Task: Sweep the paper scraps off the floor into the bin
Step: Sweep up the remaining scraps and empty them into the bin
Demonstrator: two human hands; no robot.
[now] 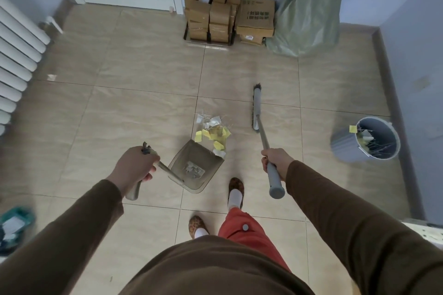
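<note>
Here, mid-sweep. The left hand (134, 167) has its fingers clenched round the dustpan handle; the right hand (275, 163) grips the broom (257, 112) shaft near its top end. The dustpan (194, 167) sits tilted on the floor (119, 103), mouth facing the pile of paper scraps (213, 130), yellow and white, heaped right at its lip, a few already over the edge. The broom head stands just beside the pile, on its right.

Risks, as I judge them: a hard stroke could scatter the light scraps past the pan's sides, and a raised lip would let them slide underneath. Carrying the loaded pan tilted may spill.

The bin (369, 139) is well apart to the right by the wall, already holding some scraps, one yellow bit on its rim. A stray scrap (51, 77) lies far left, near the radiator (16, 60). Cardboard boxes (227, 12) are stacked against the far wall, clear of the route. The person's own feet stand close behind the pan.
</note>
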